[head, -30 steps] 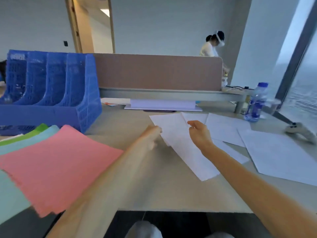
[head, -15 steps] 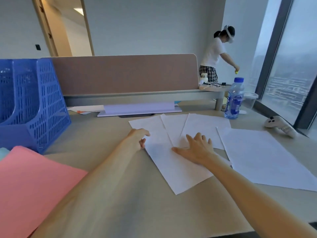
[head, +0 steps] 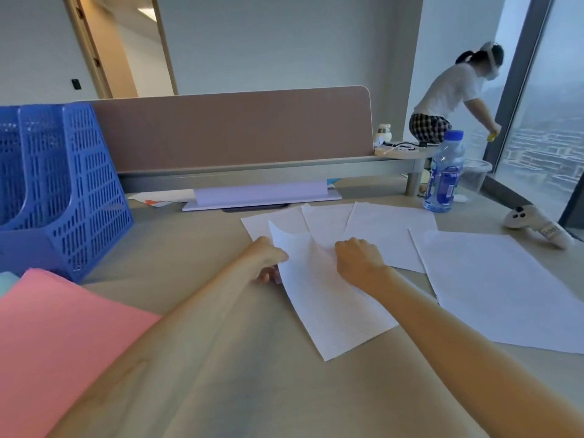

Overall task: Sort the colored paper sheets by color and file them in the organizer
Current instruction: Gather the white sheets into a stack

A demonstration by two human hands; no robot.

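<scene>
Several white paper sheets lie fanned on the desk. My left hand (head: 268, 259) grips the left edge of the nearest white sheet (head: 325, 308), whose far corner curls up off the desk. My right hand (head: 358, 259) rests on the same sheet with its fingers curled down onto the paper. Another large white sheet (head: 505, 289) lies to the right. A pink sheet (head: 57, 346) tops a coloured stack at the lower left. The blue mesh organizer (head: 63, 191) stands at the far left, its slots facing away from me.
A water bottle (head: 444, 172) stands at the back right, a white controller (head: 537, 227) beside it. A lavender tray (head: 262, 196) sits under the brown divider panel (head: 230, 131). Another person (head: 452, 96) bends at the window behind the desk.
The view has swung right and closer. My right hand went from flat on the sheet to curled. My left hand took the sheet's edge and its far corner lifted.
</scene>
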